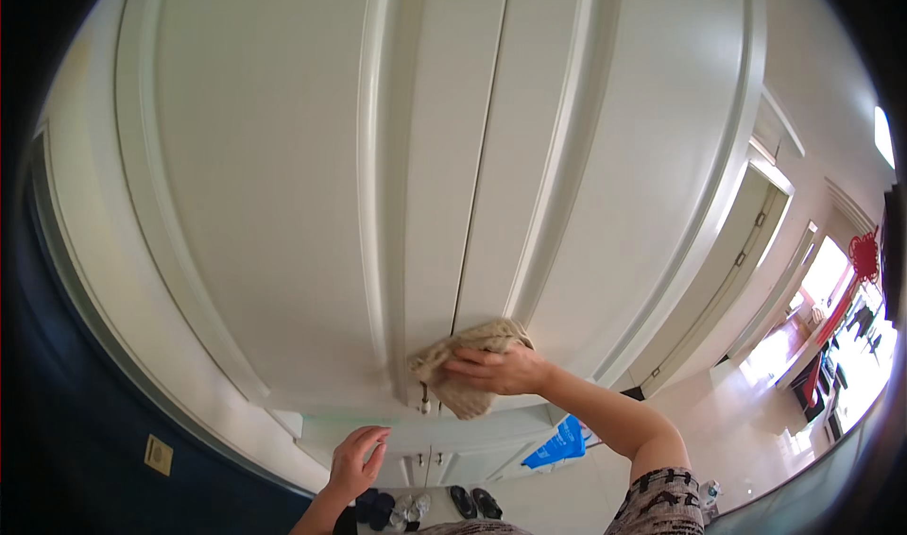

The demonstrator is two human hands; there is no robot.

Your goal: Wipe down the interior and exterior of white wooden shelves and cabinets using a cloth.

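Observation:
My right hand [499, 368] presses a bunched beige cloth [464, 397] against the lower part of two white panelled cabinet doors [453, 181], over the seam between them. A small metal handle [424, 399] hangs on the left door just beside the cloth; any handle on the right door is hidden. My left hand [359, 457] is raised below the left door with its fingers bent and apart, holding nothing and touching nothing.
Beneath the doors is a recess above a lower white cabinet [471, 464]. A blue bag [560, 444] hangs at its right. Several shoes [475, 501] stand on the tiled floor. A dark blue wall [85, 407] lies left; a doorway [723, 273] is at right.

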